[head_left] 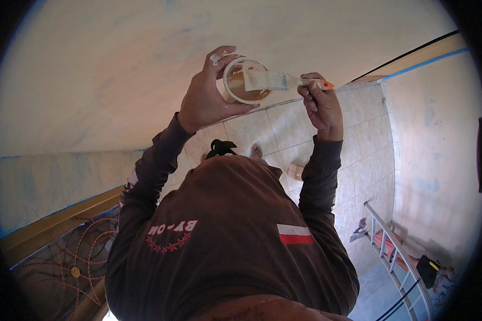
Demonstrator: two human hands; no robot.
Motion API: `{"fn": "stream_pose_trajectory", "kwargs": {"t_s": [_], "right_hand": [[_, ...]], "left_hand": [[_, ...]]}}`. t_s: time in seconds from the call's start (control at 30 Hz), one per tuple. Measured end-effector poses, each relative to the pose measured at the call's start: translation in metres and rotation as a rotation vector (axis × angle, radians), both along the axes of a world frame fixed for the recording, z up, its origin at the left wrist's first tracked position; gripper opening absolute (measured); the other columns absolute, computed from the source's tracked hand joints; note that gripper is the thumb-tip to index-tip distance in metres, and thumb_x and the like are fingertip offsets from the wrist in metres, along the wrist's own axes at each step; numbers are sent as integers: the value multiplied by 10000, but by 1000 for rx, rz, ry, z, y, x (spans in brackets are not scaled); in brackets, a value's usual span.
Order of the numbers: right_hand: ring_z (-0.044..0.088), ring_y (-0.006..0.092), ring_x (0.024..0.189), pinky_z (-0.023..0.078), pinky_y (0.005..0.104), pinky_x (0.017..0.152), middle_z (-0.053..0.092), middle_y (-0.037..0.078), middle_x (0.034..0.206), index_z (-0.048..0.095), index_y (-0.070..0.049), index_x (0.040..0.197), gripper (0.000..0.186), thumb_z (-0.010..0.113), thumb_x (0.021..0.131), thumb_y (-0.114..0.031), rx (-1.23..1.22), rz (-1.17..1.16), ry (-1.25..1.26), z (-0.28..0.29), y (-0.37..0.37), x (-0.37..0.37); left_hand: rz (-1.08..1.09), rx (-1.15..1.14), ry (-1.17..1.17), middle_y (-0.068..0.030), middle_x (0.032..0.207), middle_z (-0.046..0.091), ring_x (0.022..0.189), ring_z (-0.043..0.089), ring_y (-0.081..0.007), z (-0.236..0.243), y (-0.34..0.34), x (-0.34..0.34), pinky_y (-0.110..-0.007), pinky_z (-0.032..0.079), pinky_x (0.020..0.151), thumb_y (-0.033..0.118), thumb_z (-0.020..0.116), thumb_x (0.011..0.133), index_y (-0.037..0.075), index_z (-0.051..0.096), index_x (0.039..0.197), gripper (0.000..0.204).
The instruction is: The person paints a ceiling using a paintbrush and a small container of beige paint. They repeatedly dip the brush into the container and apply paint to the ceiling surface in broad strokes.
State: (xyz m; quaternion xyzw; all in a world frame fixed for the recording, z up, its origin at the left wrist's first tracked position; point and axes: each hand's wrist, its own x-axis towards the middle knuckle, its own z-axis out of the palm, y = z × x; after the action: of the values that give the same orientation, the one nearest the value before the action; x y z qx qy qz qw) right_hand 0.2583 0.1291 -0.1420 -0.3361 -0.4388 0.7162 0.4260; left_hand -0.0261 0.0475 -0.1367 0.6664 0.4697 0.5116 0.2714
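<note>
My left hand [211, 91] is wrapped around a round, white-rimmed paint tub [226, 85], with white smears on the index finger. Pale liquid and a brownish inner wall show inside the tub. In my right hand [320, 101] is a paintbrush [292, 81], gripped by its handle, which has an orange end. The brush lies nearly level, its wide, paint-coated bristles reaching over the mouth of the tub. Whether the bristles touch the rim or the paint, I cannot tell. Both hands are raised in front of a patchy cream-coloured wall [123, 75].
Below is a tiled floor [359, 123] where my feet stand, with a small brownish block [296, 170] nearby. A metal ladder [396, 254] leans at the lower right beside a black bag [427, 270]. A window opening with a curled metal grille [75, 270] is at lower left.
</note>
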Motion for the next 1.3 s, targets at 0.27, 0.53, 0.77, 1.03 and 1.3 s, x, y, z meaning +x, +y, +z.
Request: {"fn": "stream_pose_trajectory", "kwargs": {"t_s": [0.27, 0.53, 0.77, 1.03, 1.3], "right_hand": [[476, 34, 608, 336, 172, 488, 619, 28, 799, 687, 1, 1085, 326, 652, 1044, -320, 157, -90, -21, -20, -24, -13], [457, 42, 573, 338, 185, 493, 588, 30, 744, 679, 17, 1040, 378, 619, 1061, -356, 233, -291, 23, 2, -23, -25], [429, 47, 533, 307, 203, 472, 590, 37, 690, 686, 35, 930, 470, 579, 1077, -398, 284, -442, -65, 14, -26, -33], [454, 56, 523, 323, 209, 470, 590, 42, 670, 688, 26, 906, 455, 544, 1093, -363, 301, -507, -80, 48, -22, -37], [443, 53, 492, 315, 206, 440, 601, 33, 659, 712, 39, 950, 463, 571, 1080, -383, 276, -504, -21, 41, -56, -8]], "left_hand": [[-22, -38, -3, -196, 1400, 595, 1297, 614, -291, -25, -23, -6, -435, 495, 1132, 214, 1011, 624, 23, 289, 1505, 1154], [-48, -11, -13, -206, 1395, 598, 1290, 621, -292, 2, -20, -7, -439, 495, 1130, 234, 1016, 613, 26, 314, 1507, 1156], [-59, -20, 22, -214, 1355, 628, 1285, 627, -306, 13, -23, -6, -423, 496, 1125, 264, 1010, 623, 18, 312, 1508, 1154], [-81, 74, 23, -223, 1345, 634, 1259, 643, -322, 41, -8, -10, -410, 517, 1086, 285, 1008, 624, 44, 304, 1504, 1153], [-70, -81, -49, -214, 1359, 621, 1256, 642, -298, 71, -45, 15, -432, 511, 1089, 229, 1012, 612, 39, 299, 1499, 1154]]}}
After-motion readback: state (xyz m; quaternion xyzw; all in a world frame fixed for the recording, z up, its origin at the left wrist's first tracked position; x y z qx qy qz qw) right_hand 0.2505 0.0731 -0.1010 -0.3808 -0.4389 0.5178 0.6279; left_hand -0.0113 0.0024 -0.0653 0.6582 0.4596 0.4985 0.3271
